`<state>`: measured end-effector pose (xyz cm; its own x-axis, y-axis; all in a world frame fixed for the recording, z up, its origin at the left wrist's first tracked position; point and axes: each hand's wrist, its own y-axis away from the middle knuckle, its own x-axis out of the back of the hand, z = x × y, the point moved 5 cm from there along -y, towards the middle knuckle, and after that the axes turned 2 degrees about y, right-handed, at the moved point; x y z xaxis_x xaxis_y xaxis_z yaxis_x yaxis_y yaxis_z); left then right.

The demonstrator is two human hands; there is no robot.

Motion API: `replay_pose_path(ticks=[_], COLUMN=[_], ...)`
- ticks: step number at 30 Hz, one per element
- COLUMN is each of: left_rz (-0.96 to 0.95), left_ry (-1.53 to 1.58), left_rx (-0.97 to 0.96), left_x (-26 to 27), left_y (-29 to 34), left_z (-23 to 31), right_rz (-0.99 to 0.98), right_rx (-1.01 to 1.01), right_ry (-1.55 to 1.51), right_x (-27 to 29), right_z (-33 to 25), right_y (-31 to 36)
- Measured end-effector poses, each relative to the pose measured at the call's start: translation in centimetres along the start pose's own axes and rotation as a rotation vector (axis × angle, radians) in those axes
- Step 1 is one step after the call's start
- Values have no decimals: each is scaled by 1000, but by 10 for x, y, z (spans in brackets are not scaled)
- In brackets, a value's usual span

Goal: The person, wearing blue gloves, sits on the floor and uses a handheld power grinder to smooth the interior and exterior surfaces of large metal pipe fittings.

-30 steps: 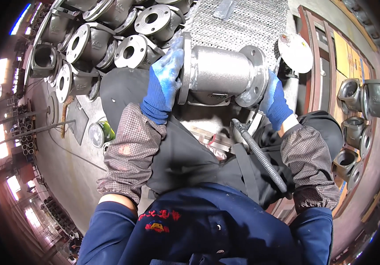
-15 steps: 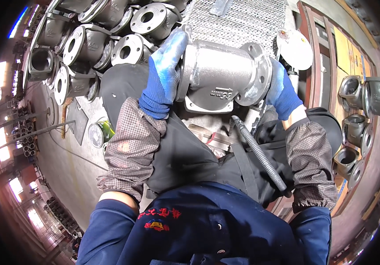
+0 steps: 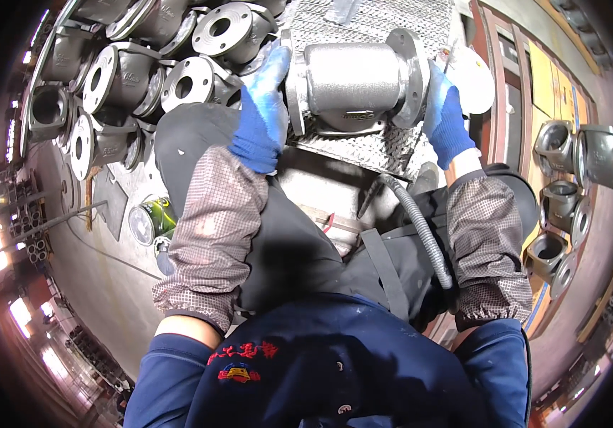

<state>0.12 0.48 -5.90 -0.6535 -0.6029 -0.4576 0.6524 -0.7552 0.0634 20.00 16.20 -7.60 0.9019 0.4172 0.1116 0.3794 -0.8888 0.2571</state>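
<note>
Between my two gloved hands is a grey cast-metal valve body [image 3: 353,75] with a round bolt-holed flange at each end. My left hand [image 3: 267,100], in a blue and white glove, grips its left flange, fingers running up the outer side. At the right flange my right hand [image 3: 445,114] presses from outside, its fingers partly hidden behind the rim. The valve body lies sideways over a bench covered with a patterned metal mat [image 3: 413,146]; whether it rests on the mat or hangs just above, I cannot tell.
Several similar valve bodies [image 3: 117,78] are piled at the far left. More castings [image 3: 566,203] stand on boards at the right. A ribbed grey hose [image 3: 420,228] curves over my lap. A white disc [image 3: 474,82] sits beyond my right hand, and a green-and-black container [image 3: 151,221] stands left of my knee.
The valve body has moved away from me and turned about its long axis, its square flanged opening swinging underneath. Both hands moved with it. The ribbed hose has shifted and bends more.
</note>
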Motion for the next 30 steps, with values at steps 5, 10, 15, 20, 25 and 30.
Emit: replay_pose_path(ticks=[5, 10, 15, 20, 25, 30], left_rz=[28, 33, 19, -149, -963, -782], left_ry=[47, 2, -639, -1898, -2310, -1341], left_rx=[88, 203, -221, -770, -422, 72], left_x=[21, 11, 12, -41, -41, -25], left_y=[-7, 9, 18, 36, 90, 117], left_z=[-21, -2, 28, 66, -12, -11], right_rz=[33, 29, -232, -488, -915, -1126], right_rx=[-182, 44, 237, 52, -149, -311], right_ry=[58, 244, 647, 1482, 1532, 1439], right_x=[8, 25, 60, 43, 44, 6], right_z=[2, -27, -13, 33, 98, 148], right_y=[-2, 27, 72, 89, 99, 100])
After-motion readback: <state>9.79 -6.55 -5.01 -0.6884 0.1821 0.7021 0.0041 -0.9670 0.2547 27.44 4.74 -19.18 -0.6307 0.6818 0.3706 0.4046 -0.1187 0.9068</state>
